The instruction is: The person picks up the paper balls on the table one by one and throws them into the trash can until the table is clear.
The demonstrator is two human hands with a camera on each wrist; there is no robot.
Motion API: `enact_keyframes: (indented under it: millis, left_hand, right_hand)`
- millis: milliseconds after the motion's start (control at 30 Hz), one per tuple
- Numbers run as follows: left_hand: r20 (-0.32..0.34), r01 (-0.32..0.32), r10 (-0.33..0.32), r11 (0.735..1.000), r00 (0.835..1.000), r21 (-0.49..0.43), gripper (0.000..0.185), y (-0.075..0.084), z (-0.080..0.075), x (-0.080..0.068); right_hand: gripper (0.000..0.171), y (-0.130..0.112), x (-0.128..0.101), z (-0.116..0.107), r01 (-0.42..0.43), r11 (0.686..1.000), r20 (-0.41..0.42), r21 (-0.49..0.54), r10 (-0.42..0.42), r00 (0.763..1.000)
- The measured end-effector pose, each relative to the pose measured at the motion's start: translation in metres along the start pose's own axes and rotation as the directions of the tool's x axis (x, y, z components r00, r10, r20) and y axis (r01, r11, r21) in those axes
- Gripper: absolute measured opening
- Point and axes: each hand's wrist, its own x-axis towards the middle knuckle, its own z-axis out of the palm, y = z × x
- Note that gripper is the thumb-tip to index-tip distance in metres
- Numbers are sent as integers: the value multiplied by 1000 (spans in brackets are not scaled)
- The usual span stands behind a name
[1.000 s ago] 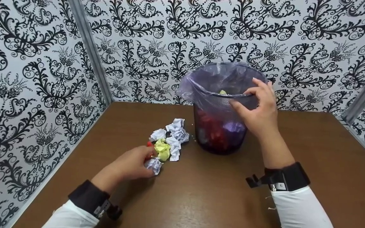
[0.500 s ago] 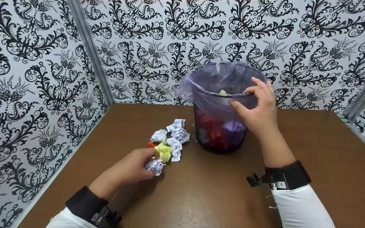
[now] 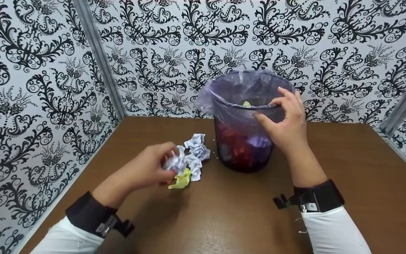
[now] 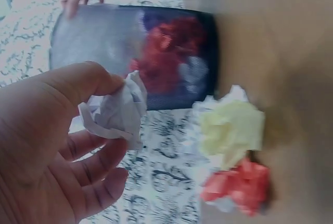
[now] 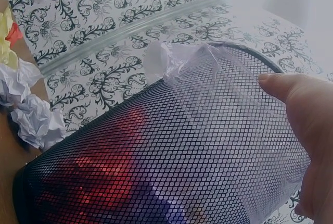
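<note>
White crumpled paper sits pinched in the left hand [image 3: 143, 171], thumb and curled fingers closed round a paper ball [image 4: 117, 112] lifted just above the table [image 3: 224, 218]. It looks feather-light and springy, so a gentle squeeze anywhere on its folds should hold it. Below lie the other wads: white ones [image 3: 197, 151], a yellow one [image 4: 231, 130], a red one [image 4: 237, 185]. Over to the right hand [image 3: 287, 121], fingers hooked over the rim of the mesh bin [image 5: 156, 161], thumb on its wall, steadying it. Its thin plastic liner [image 3: 224, 91] looks slippery and easily torn.
</note>
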Motion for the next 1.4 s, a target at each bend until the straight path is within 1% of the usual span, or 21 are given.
enact_keyframes:
  millis: [100, 233, 333, 433, 533, 567, 600, 700, 800, 900, 1000, 1100, 1167, 1267, 1333, 1400]
  left_hand:
    - [-15, -21, 21, 1000, 1000, -20, 38, 15, -13, 8]
    - [-74, -95, 94, 995, 993, -9, 31, 35, -30, 23]
    - [-127, -131, 128, 991, 984, -15, 29, 50, -42, 35]
    - [-197, -180, 178, 984, 964, 7, 31, 63, -52, 49]
    - [-270, -212, 212, 977, 939, 32, 31, 74, -60, 65]
    - [-290, -216, 216, 976, 932, 33, 31, 77, -62, 70]
    - [-304, -213, 210, 977, 929, 24, 31, 81, -64, 75]
    - [-337, -187, 163, 982, 927, -38, 31, 89, -67, 91]
    - [-358, -179, 129, 978, 925, -109, 33, 99, -67, 108]
    - [-389, -203, 131, 968, 912, -150, 36, 108, -63, 127]
    - [-396, -199, 108, 960, 912, -196, 38, 121, -56, 141]
    - [-387, -181, 82, 957, 918, -228, 39, 130, -48, 157]
    - [-385, -181, 86, 959, 919, -218, 39, 132, -42, 167]
    - [-383, -188, 106, 965, 918, -183, 40, 129, -33, 182]
    - [-372, -182, 107, 968, 922, -172, 40, 125, -27, 190]
    - [-357, -157, 91, 974, 930, -163, 41, 122, -21, 196]
  right_hand:
    - [43, 0, 0, 0, 14, 1000, -1, -5, -14, 1000]
    - [43, 0, 0, -1, 5, 1000, 4, -12, -5, 1000]
    - [44, 0, 0, -1, -3, 1000, 7, -13, 3, 1000]
    - [45, -1, 1, -1, 1, 1000, 3, -8, -1, 1000]
    - [44, -1, 1, -1, 5, 1000, -3, -8, -5, 1000]
    - [44, -1, 0, -1, 9, 1000, -4, -7, -9, 1000]
    - [44, -1, 0, -1, 7, 1000, -4, -8, -7, 1000]
    - [45, -1, 0, 0, 1, 1000, 2, -12, -1, 1000]
    - [47, -1, 0, 0, -14, 1000, 9, -15, 14, 1000]
    - [47, -1, 0, -1, -5, 1000, 7, -15, 5, 1000]
    - [46, -1, 1, 0, 56, 998, -16, -6, -56, 998]
    - [45, -1, 2, 0, 101, 995, -35, 0, -101, 994]
    - [45, -1, 1, 0, 101, 995, -36, -1, -101, 994]
    - [45, 0, 0, 0, 90, 996, -32, -5, -90, 995]
    - [45, 0, 0, 0, 85, 996, -32, -8, -85, 996]
    - [45, -1, 0, 0, 77, 997, -33, -11, -77, 996]
